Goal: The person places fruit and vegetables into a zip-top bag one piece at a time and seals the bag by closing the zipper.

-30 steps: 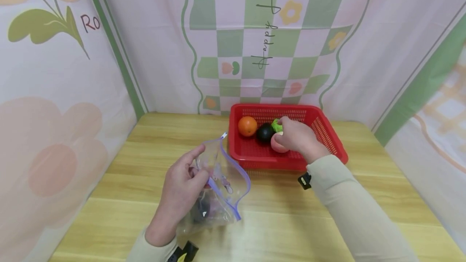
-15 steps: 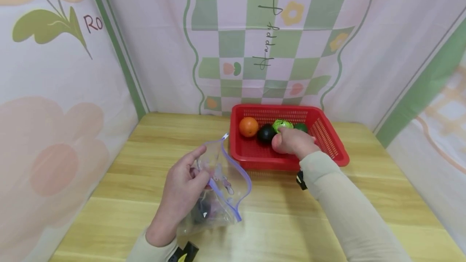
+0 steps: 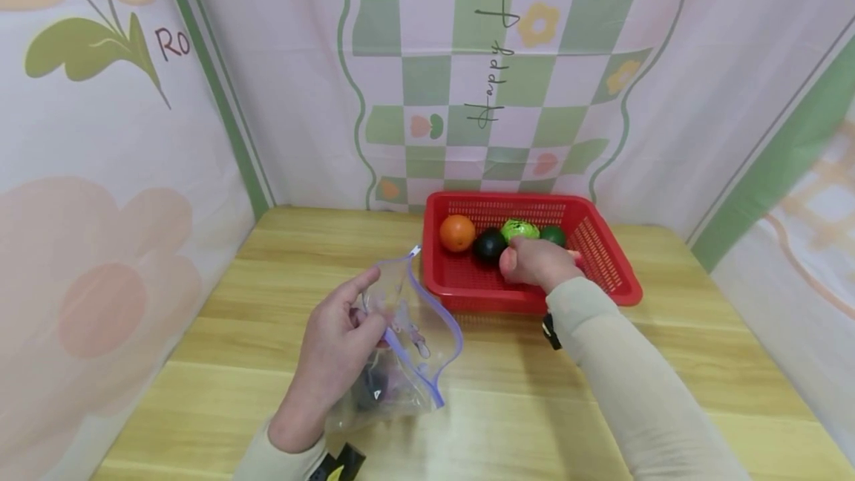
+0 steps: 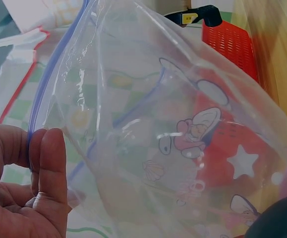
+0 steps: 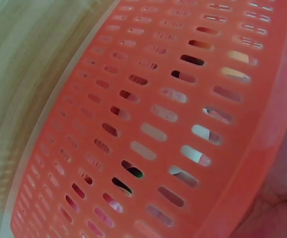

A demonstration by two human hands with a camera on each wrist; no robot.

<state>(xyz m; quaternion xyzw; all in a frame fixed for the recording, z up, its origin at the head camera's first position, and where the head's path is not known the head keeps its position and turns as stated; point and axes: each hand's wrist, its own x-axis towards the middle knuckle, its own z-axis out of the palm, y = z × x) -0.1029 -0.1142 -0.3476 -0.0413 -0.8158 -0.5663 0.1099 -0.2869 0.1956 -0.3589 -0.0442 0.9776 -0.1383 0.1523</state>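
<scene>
My left hand pinches the rim of a clear zip bag with a purple zip edge, its mouth held wide. A dark, rounded thing lies low inside the bag; the left wrist view shows its smooth dark side and the bag's cartoon prints. Inside a red plastic basket, my right hand is curled over a pink peach, which shows at its left side. Most of its fingers are hidden from the head view. The basket's slotted wall fills the right wrist view.
Also in the basket are an orange, a black-skinned fruit, a bright green item and a dark green one. A reddish piece peeks out right of my hand. Printed cloth encloses the wooden table.
My right hand has dropped and closed over the peach, uncovering the bright green and dark green items behind it. Over the last half second it barely moves. The left hand and bag stay put.
</scene>
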